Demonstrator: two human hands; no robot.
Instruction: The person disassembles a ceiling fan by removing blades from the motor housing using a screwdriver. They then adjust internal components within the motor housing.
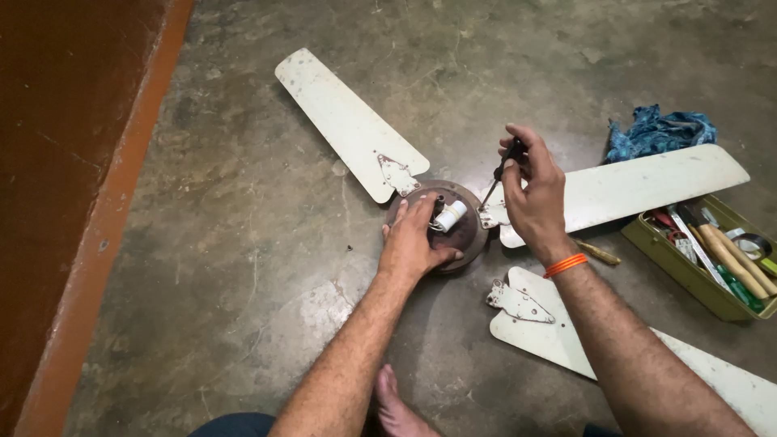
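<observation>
The right hand [534,190] grips a screwdriver [500,172] beside the fan motor [453,222]; the left hand [413,239] presses flat on it. The tip could slip off.

stained concrete floor [243,267], red-brown border [73,202]
</observation>
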